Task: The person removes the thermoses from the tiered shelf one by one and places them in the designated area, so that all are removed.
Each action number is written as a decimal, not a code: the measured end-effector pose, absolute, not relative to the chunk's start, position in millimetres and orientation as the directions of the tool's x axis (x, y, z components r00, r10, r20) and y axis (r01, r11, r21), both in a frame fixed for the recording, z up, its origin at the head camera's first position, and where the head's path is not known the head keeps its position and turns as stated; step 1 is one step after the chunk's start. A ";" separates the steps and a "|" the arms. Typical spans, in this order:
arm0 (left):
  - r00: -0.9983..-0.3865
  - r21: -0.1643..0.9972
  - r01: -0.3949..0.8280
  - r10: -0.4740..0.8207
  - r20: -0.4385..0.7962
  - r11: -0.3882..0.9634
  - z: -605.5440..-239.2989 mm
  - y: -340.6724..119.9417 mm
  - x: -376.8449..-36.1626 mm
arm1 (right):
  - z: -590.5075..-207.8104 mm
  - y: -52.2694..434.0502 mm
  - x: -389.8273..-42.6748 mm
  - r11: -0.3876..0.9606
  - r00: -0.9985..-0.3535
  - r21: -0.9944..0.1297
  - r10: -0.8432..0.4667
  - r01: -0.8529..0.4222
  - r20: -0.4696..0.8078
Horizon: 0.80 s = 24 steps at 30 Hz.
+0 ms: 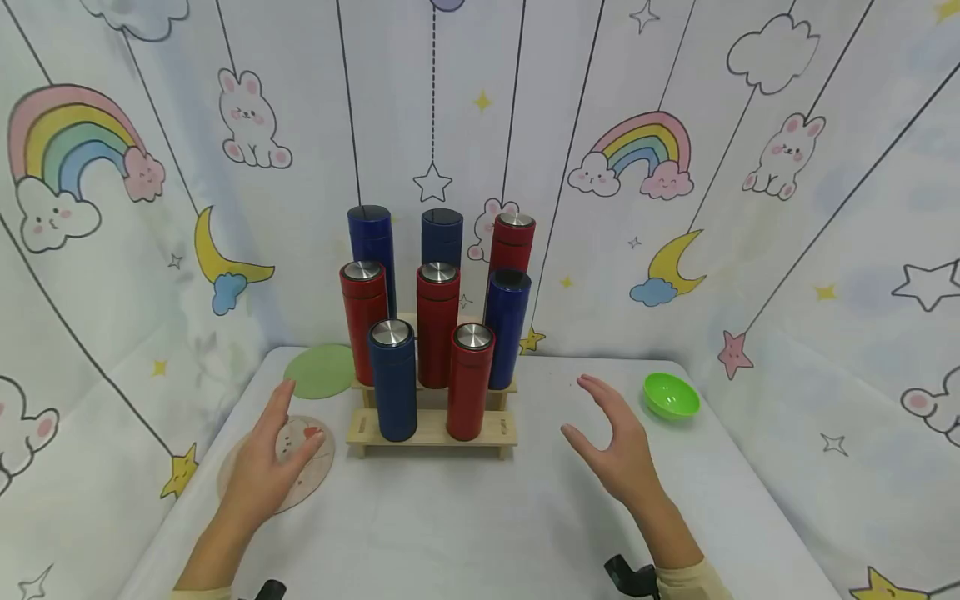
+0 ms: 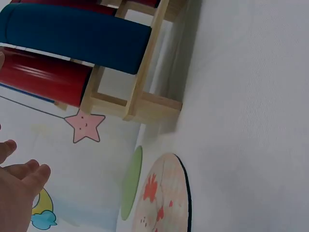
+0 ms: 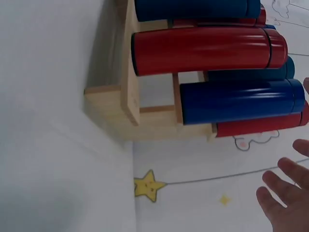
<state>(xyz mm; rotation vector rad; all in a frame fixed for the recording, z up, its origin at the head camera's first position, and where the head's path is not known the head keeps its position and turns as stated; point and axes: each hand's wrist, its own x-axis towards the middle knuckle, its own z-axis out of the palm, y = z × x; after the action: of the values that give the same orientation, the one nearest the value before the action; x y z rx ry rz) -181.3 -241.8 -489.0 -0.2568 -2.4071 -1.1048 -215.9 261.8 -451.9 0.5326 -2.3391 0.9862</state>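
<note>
A wooden stepped rack (image 1: 432,427) stands mid-table, bearing several upright red and blue vacuum flasks. On its front step are a blue flask (image 1: 394,387) at left and a red flask (image 1: 471,387) at right. Two red flasks and a glossy blue flask (image 1: 508,329) fill the middle step; two blue flasks and a red one rise behind. My left hand (image 1: 264,462), thumb and fingers spread, hovers left of the rack over a round pinkish mat (image 1: 318,462). To the rack's right, my right hand (image 1: 621,446) is held in the air, thumb apart from the fingers, holding nothing.
Behind the pinkish mat lies a round green mat (image 1: 321,372), close to the rack's left side. A small bright green bowl (image 1: 671,396) sits near the table's right edge. Patterned white cloth (image 1: 300,217) hangs around the back and sides of the white table (image 1: 450,533).
</note>
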 end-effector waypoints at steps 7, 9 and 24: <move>-0.881 0.745 0.387 -0.021 0.472 0.543 -500.6 -233.8 -198.1 | -451.3 236.5 -233.9 0.542 -0.786 -0.605 -0.188 -0.583 0.588; -0.882 0.757 0.393 -0.020 0.471 0.522 -504.1 -231.4 -202.4 | -453.7 230.6 -237.5 0.518 -0.792 -0.624 -0.197 -0.585 0.579; -0.937 0.865 0.315 -0.018 0.349 0.390 -542.6 -208.2 -223.8 | -469.9 195.7 -251.8 0.412 -0.800 -0.687 -0.260 -0.599 0.542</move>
<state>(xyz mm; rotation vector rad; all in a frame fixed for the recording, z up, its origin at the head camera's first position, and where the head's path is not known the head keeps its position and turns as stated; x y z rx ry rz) -223.8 -208.2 -542.6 -0.2596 -2.3513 -1.5627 -251.8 195.7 -469.9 0.7393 -2.3217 1.3436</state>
